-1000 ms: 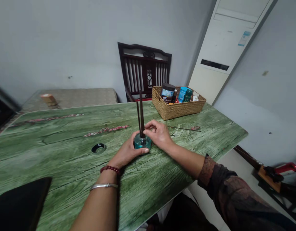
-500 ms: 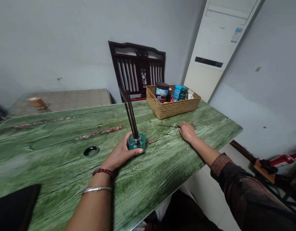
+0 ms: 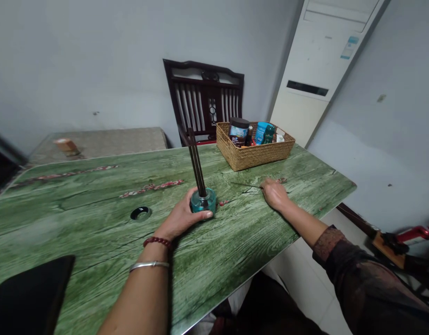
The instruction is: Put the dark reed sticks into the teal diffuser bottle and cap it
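Observation:
My left hand [image 3: 182, 218] wraps around a teal glass bottle [image 3: 203, 201] standing on the green wood-pattern table [image 3: 95, 228]. Several dark reed sticks [image 3: 195, 160] rise from the bottle's neck, leaning slightly left. My right hand [image 3: 275, 194] rests on the tabletop to the right, fingers curled down. Its fingertips lie at a thin dark stick [image 3: 245, 185] lying flat on the table. I cannot tell whether they grip that stick, and the hand hides part of it.
A wicker basket [image 3: 255, 153] of jars and bottles stands at the far table edge, before a dark wooden chair [image 3: 203, 97]. A black ring-shaped grommet [image 3: 141, 213] sits left of the bottle. A flat black object [image 3: 29, 298] lies at the near left corner.
My right hand has left the bottle and moved right to the thin stick on the table. My left hand stays on the bottle. The reed sticks now lean a little more.

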Available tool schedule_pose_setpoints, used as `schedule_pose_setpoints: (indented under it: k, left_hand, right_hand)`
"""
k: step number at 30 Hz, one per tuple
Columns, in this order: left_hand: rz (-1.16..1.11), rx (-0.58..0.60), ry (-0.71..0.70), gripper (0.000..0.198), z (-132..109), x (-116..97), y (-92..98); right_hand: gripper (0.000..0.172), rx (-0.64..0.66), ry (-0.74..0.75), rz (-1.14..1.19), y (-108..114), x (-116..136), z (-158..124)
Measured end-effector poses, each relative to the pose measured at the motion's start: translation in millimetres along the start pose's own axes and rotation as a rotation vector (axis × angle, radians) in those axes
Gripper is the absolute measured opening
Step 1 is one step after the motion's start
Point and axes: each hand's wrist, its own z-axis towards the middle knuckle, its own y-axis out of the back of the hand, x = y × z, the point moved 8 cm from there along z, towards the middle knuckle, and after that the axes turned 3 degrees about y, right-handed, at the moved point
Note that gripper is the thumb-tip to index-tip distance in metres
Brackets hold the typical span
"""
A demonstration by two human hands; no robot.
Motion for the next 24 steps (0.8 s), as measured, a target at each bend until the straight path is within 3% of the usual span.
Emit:
schedule_pose_setpoints:
  k: [4, 7, 12, 15, 17, 20, 24]
  left_hand:
    - [-0.027, -0.005, -0.014, 0.079, 0, -1, -0.5]
    - [-0.042, -0.002, -0.011, 0.079, 1, 3, -1.2]
    - [-0.079, -0.002, -0.013, 0.08, 1, 5, -1.2]
    - [-0.098, -0.012, -0.018, 0.079, 1, 4, -0.2]
    - [-0.097, -0.012, -0.015, 0.078, 1, 4, -0.1]
    - [-0.08, -0.007, -0.013, 0.077, 1, 5, -0.6]
    - [-0.082, -0.013, -0.033, 0.077, 1, 3, -0.7]
  right_hand:
    - [0.03, -0.014, 0.02, 0.015, 0, 5, -10]
    - [0.027, -0.077, 0.056, 0.134, 13, 9, -12]
    - [0.021, -0.481, 0.127, 0.68, 80, 10, -8]
    - [0.018, -0.609, 0.173, 1.149, 118, 21, -5]
    - [0.022, -0.611, 0.232, 1.405, 138, 39, -2]
    - [0.027, -0.573, 0.277, 1.569, 158, 70, 3]
    - [0.027, -0.484, 0.322, 1.626, 157, 106, 17]
